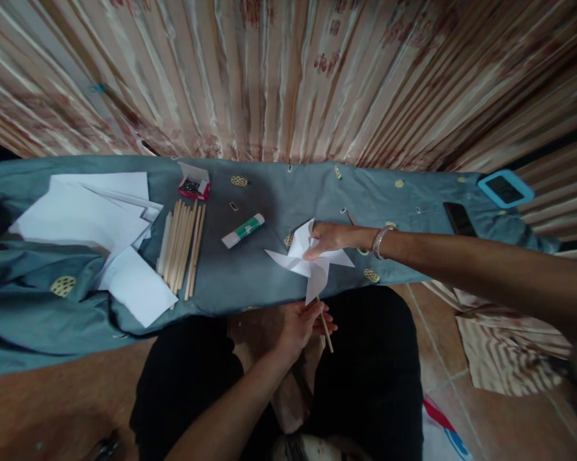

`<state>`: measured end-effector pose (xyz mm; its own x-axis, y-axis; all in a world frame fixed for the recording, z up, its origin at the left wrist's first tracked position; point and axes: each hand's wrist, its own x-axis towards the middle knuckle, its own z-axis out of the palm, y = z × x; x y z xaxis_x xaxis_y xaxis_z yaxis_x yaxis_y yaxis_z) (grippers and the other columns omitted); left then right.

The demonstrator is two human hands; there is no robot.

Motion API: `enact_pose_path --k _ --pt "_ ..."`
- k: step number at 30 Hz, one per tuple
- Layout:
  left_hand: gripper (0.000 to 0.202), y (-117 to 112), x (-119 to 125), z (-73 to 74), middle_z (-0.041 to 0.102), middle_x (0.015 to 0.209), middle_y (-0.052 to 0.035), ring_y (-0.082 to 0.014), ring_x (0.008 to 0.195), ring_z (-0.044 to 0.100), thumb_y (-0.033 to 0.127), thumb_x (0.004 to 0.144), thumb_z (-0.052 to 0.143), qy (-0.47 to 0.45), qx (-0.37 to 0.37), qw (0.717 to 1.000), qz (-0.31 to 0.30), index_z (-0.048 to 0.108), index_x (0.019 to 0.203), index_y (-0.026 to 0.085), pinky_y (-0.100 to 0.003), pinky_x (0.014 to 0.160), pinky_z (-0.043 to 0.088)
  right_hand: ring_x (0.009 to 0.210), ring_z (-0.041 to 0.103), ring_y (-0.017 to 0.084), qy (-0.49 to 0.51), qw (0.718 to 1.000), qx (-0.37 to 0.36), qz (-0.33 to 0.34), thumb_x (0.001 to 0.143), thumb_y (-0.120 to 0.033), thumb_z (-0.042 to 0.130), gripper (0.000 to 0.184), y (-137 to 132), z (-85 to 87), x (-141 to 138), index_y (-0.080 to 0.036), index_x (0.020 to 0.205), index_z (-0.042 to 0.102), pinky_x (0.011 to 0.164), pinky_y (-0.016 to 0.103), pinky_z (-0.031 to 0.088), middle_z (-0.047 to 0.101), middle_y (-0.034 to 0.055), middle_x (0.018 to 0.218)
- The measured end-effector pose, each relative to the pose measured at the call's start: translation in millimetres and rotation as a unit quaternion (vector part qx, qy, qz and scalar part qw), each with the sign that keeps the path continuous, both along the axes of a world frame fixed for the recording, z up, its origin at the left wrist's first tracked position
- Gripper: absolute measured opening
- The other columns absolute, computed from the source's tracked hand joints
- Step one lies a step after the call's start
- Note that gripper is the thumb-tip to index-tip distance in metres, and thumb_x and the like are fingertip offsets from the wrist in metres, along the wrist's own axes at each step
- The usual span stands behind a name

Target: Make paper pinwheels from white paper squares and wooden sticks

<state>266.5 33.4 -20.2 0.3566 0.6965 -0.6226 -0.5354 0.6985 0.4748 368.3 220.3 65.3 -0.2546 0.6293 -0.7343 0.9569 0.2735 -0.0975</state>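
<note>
A white paper pinwheel (318, 275) with pointed blades is over the front part of the cloth-covered table. My right hand (327, 239), with a bracelet at the wrist, grips the pinwheel near its middle, thumb on top. Below it, past the table's front edge, my left hand (303, 325) is closed round a thin wooden stick (327, 334). The stick's upper end runs up behind the lowest blade, where it is hidden. A green and white glue stick (243, 231) lies to the left of the pinwheel.
Several wooden sticks (182, 246) lie left of the glue stick, below a small open red box (194, 186) of dark bits. White paper sheets (84, 211) spread at the left. A phone (459, 219) and a blue-framed device (506, 189) lie right. A curtain (269, 83) hangs behind.
</note>
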Motion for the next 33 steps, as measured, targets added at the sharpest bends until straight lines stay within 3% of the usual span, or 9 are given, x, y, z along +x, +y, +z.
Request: enact_pose_path --k 13,27,33 --pt "0.046 -1 13 2.2 0.068 0.067 -0.0061 -0.0223 0.062 0.071 0.050 0.063 0.084 -0.011 -0.015 1.000 -0.006 0.067 0.076 0.010 -0.037 0.068 0.059 0.083 0.067 0.022 0.064 0.996 -0.024 -0.055 0.073 -0.048 0.072 0.034 -3 -6.0 6 -0.016 0.085 0.073 0.062 0.024 0.047 0.074 0.0061 0.088" --pt "0.050 -3 -10 -0.1 0.064 0.057 -0.0026 -0.0148 0.047 0.060 0.057 0.054 0.085 0.015 0.015 1.000 0.003 0.066 0.066 0.012 -0.029 0.051 0.049 0.084 0.069 0.022 0.070 0.996 -0.035 -0.054 0.071 -0.051 0.075 0.037 3 -15.2 11 -0.017 0.086 0.076 0.070 0.026 0.051 0.075 0.0047 0.088" --pt "0.043 -3 -15 0.8 0.061 0.053 -0.0012 -0.0124 0.043 0.055 0.051 0.056 0.084 0.021 0.018 1.000 0.005 0.066 0.063 0.013 -0.028 0.049 0.046 0.084 0.068 0.023 0.064 0.996 -0.035 -0.046 0.072 -0.051 0.074 0.037 3 -12.7 9 -0.017 0.084 0.075 0.067 0.026 0.051 0.074 0.0049 0.085"
